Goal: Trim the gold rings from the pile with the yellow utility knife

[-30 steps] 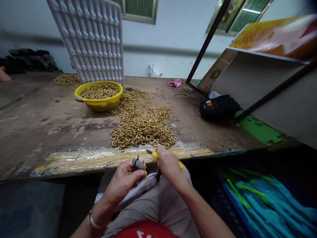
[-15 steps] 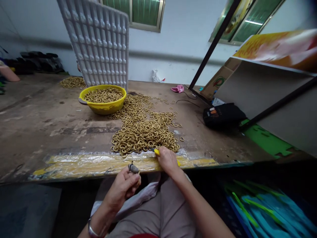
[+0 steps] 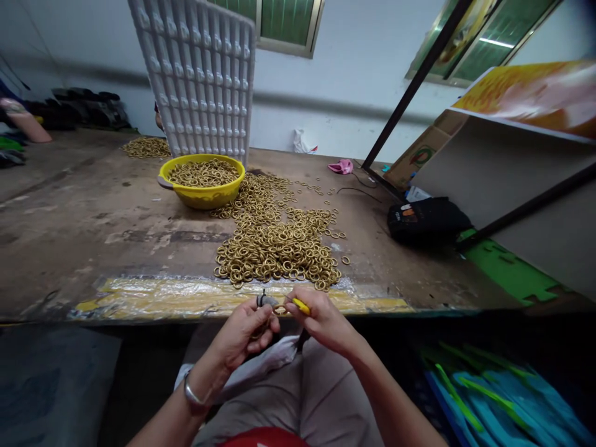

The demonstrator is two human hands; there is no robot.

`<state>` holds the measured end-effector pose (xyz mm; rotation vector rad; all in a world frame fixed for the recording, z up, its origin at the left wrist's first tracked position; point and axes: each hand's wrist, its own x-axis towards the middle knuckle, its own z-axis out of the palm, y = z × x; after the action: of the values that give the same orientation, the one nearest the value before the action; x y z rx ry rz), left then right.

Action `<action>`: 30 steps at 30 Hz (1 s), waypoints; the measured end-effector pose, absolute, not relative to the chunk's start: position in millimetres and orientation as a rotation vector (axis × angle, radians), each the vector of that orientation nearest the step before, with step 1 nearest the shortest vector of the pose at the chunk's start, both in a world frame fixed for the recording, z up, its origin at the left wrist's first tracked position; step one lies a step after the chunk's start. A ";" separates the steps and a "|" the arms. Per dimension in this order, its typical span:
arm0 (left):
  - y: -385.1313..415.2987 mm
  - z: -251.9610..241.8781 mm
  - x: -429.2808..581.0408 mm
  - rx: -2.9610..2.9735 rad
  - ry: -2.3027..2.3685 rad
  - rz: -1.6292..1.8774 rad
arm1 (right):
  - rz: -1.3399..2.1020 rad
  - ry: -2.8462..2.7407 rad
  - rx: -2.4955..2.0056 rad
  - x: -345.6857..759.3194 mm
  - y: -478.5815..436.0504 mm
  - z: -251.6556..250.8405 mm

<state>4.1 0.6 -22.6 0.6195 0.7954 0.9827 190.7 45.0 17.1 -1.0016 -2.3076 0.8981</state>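
Over my lap at the table's front edge, my left hand (image 3: 246, 332) is closed around brass-coloured rings, with a grey cover bound by a black band on one finger (image 3: 265, 301). My right hand (image 3: 319, 316) grips a small tool with a yellow handle (image 3: 302, 306). The tool's tip is close to a ring (image 3: 280, 309) between the two hands. Just beyond them spreads a pile of brass-coloured rings (image 3: 274, 248). A yellow basin (image 3: 205, 197), full of similar rings, stands behind the pile to the left.
A grey ribbed panel (image 3: 205, 81) stands upright behind the basin. On the right are a black bag (image 3: 426, 217), dark metal bars and a green mat (image 3: 498, 267). Another person's arm (image 3: 30, 124) rests at the far left. Blue items (image 3: 507, 397) lie low on the right.
My right hand has drawn back from the pile to my left hand, bringing the yellow-handled tool. A ring now shows between the hands. The whole view has shifted slightly.
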 end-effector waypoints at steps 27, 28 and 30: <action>-23.2 -17.2 -2.8 0.978 1.025 1.094 | 0.141 -2.485 -1.927 173.5 47.5 -16.9; -25.9 -16.9 -5.4 0.981 1.017 1.087 | 0.123 -2.454 -1.968 175.8 54.6 -18.5; -28.3 -19.2 -8.0 0.913 0.975 1.079 | 0.091 -2.419 -1.941 177.8 67.0 -20.8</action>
<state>-8.0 -28.3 -19.2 0.9135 0.9754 1.0786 177.8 67.0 -20.8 -1.9414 -2.4192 0.0911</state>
